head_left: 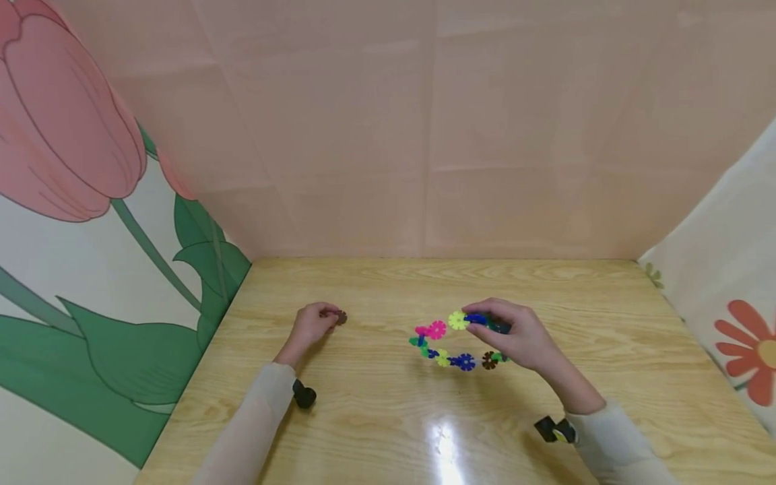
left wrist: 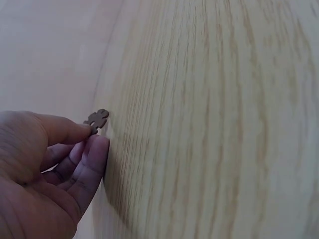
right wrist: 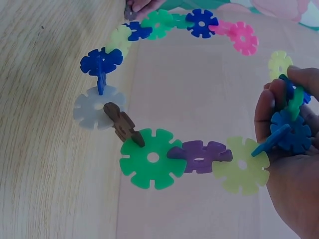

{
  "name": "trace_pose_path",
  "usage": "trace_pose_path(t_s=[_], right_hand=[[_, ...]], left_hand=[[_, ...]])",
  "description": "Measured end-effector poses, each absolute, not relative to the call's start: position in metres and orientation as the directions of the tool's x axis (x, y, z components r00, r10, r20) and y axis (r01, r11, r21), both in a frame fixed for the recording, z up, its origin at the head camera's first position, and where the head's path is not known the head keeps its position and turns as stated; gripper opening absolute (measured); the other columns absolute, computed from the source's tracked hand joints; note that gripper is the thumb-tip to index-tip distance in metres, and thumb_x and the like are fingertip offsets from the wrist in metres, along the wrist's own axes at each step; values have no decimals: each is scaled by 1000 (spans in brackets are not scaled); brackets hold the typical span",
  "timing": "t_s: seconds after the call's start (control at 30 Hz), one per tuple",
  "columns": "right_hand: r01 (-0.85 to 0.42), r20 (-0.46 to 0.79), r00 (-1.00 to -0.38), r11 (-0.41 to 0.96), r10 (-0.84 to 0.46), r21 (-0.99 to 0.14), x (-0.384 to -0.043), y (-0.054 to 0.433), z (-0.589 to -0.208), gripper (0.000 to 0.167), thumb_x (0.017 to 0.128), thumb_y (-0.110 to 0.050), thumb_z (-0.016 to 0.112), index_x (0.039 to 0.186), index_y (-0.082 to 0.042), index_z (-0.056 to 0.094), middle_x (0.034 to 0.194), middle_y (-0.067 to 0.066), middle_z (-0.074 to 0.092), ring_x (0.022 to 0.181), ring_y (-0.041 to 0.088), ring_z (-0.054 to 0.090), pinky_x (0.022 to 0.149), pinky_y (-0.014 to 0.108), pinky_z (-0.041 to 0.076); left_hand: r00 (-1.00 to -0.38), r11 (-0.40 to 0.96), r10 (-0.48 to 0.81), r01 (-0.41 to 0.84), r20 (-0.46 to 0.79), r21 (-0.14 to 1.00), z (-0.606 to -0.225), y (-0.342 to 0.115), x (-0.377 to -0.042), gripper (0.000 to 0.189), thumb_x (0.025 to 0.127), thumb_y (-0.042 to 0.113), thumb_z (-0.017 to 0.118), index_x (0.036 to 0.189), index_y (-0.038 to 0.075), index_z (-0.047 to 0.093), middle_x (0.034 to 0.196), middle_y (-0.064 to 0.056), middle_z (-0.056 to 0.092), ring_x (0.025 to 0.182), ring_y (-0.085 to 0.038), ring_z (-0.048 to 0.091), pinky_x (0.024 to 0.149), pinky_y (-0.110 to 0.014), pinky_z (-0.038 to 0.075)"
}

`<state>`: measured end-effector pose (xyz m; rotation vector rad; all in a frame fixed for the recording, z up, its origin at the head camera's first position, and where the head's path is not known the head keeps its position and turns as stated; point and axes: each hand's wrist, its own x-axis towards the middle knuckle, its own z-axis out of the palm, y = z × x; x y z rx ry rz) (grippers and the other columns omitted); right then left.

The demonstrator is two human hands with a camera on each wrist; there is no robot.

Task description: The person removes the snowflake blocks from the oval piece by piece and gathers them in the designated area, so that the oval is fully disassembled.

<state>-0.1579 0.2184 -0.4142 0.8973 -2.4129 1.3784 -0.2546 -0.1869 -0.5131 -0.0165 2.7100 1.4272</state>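
Note:
My left hand [head_left: 311, 325] pinches a small brown notched snowflake disc [head_left: 342, 316] between thumb and fingers, close over the table at the left; the left wrist view shows the same brown disc [left wrist: 98, 118] on edge at the fingertips. In my right hand [head_left: 515, 332] is a chain of interlocking snowflake discs [head_left: 466, 362], curved into an almost full ring. Fingers and thumb grip it near its yellow end disc [head_left: 457, 320]. A gap separates that end from the pink end disc [head_left: 438, 329]. Green, purple, white, blue and brown discs make up the rest.
A wood-grain table [head_left: 364, 417] lies under both hands. Behind it rises a pink cloth backdrop [head_left: 364, 135]. Tulip-print cloth [head_left: 73, 135] stands along the left, and flower-print cloth [head_left: 746, 269] along the right.

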Motion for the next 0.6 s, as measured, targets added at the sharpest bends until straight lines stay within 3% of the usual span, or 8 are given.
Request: trace_pose_path(t_s=[0.47,0.6], right_hand=[[-617,479,-780,362,-403,-699,-158,215,-414,29,88,5,74,114,-8,73,102,6,73,71,7,62,56,24,52],[-619,479,-776,351,-409,-703,-158,214,-414,30,89,5,73,115,-9,72,103,5,72,75,8,64,58,24,54]], left_hand=[[-996,554,-14,-84,-91,828,-514,-187,-257,20,97,5,65,114,-2,70,95,-13,70,73,-16,66,64,-26,55],[-999,580,-4,-29,-33,814,-513,-185,-254,23,96,4,65,117,-4,69,98,-13,69,76,-18,67,67,-29,56]])
